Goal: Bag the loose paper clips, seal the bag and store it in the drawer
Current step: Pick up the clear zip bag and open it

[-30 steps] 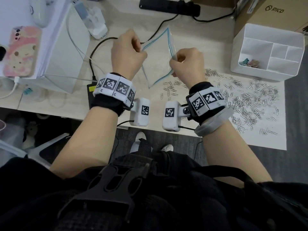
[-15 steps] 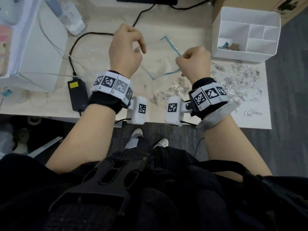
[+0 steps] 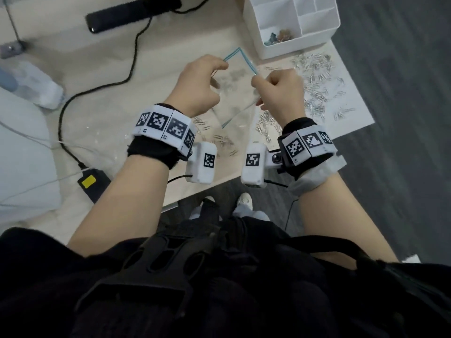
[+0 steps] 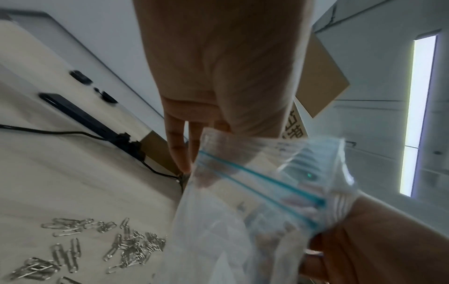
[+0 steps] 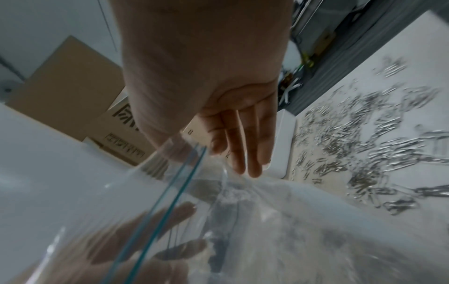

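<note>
A clear zip bag (image 3: 235,93) with a blue seal strip hangs above the desk between both hands. My left hand (image 3: 195,86) pinches one end of its top edge and my right hand (image 3: 278,93) pinches the other end. In the left wrist view the bag (image 4: 255,201) shows its twin blue lines, and in the right wrist view the bag (image 5: 170,211) fills the lower half. Loose silver paper clips (image 3: 314,86) lie scattered on a white sheet at the right, with more paper clips (image 4: 97,247) under the hands. No drawer is in view.
A white compartment organizer (image 3: 292,23) with a few coloured bits stands at the back right. A black power strip (image 3: 131,13) and cable (image 3: 102,86) cross the desk. A black adapter (image 3: 94,184) lies near the front edge. Cardboard boxes (image 5: 70,86) stand behind.
My left hand, which had let go half a second ago, now pinches the bag's top edge again. The view has swung left and tilted, so the organizer sits nearer the middle top.
</note>
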A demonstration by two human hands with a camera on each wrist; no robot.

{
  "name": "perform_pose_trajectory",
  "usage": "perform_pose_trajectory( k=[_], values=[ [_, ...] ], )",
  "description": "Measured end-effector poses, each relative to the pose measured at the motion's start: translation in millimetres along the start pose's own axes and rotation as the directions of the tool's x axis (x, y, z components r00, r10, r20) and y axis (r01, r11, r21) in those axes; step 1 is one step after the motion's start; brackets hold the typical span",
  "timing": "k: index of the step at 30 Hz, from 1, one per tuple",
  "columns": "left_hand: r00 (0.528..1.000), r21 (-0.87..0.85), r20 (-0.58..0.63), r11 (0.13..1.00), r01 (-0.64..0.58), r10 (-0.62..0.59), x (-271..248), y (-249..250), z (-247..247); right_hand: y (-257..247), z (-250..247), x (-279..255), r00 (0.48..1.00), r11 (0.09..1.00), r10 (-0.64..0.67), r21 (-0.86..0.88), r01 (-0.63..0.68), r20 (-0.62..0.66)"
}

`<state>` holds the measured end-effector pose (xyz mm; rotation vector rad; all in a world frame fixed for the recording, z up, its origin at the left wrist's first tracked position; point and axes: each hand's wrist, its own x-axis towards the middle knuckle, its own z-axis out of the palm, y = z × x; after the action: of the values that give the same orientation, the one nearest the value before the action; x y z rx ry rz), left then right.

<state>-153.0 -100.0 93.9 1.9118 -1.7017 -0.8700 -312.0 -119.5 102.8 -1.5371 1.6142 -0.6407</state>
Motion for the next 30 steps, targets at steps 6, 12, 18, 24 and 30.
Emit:
perform_pose_trajectory(
  k=[6, 12, 18, 24, 30],
  values=[
    [0.980, 0.008, 0.105, 0.986, -0.169, 0.167, 6, 2, 9, 33, -9, -28, 0.942, 0.990, 0.140, 0.058, -0.128, -0.306],
    [0.916, 0.042, 0.292, 0.953, -0.300, 0.276, 0, 22, 39, 69, -25, -65, 0.814, 0.954, 0.299, 0.135, -0.268, -0.498],
    [0.705, 0.048, 0.569, 0.839, -0.542, 0.423, -30, 69, 61, 98, -49, -95, 0.739, 0.927, 0.359, 0.123, -0.355, -0.570],
    [0.469, 0.145, 0.747, 0.573, -0.807, 0.471, -54, 101, 99, 121, -72, -125, 0.728, 0.893, 0.417, 0.099, -0.438, -0.544],
    [0.462, 0.191, 0.749, 0.512, -0.838, 0.476, -72, 116, 130, 142, -88, -149, 0.787, 0.900, 0.410, 0.066, -0.430, -0.461]
  ],
)
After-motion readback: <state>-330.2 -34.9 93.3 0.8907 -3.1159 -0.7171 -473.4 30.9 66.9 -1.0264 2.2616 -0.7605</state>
